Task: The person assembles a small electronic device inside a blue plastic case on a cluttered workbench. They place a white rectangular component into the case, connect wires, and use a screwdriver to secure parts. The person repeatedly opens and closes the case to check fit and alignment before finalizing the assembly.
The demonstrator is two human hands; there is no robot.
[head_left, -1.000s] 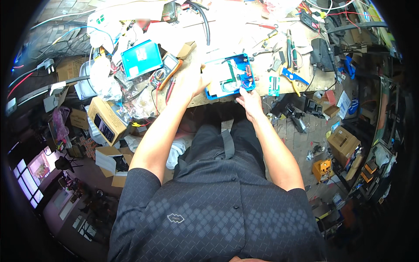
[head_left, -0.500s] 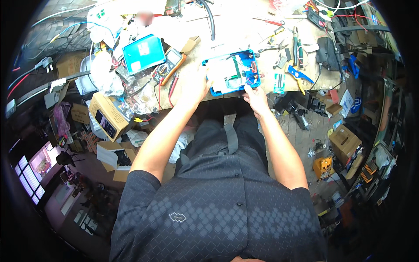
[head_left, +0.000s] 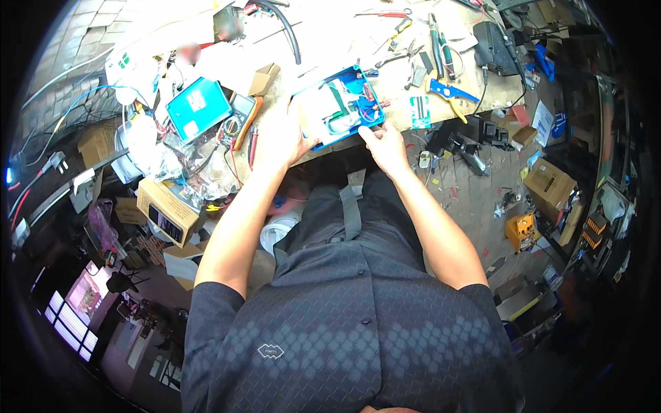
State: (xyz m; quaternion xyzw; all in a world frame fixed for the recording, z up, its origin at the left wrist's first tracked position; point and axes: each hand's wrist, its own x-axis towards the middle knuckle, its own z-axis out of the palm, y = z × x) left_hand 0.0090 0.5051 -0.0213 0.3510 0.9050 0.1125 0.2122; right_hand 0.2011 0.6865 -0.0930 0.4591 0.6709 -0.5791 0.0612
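Both my hands hold an open blue plastic box [head_left: 352,77] at the near edge of the workbench. In the box are a white block [head_left: 316,115], a green strip [head_left: 337,98] and red and blue wires [head_left: 369,92]. My left hand [head_left: 296,140] is closed on its left side, the fingers partly washed out by glare. My right hand [head_left: 385,143] pinches the near right corner, thumb on the rim. A matching blue lid [head_left: 200,109] lies to the left, beside a multimeter [head_left: 237,118] with an orange edge and a red probe [head_left: 253,147].
Right of the box lie a small green circuit board [head_left: 420,112], blue-and-yellow pliers [head_left: 451,91], a screwdriver [head_left: 399,31] and a black power unit [head_left: 493,48]. Plastic bags [head_left: 153,141] crowd the left. Cardboard boxes [head_left: 167,212] stand below the bench on both sides.
The whole view has shifted and turned slightly, so bench, lid and tools sit differently in the picture. Both hands keep their hold on the blue box, which appears farther left and slightly turned.
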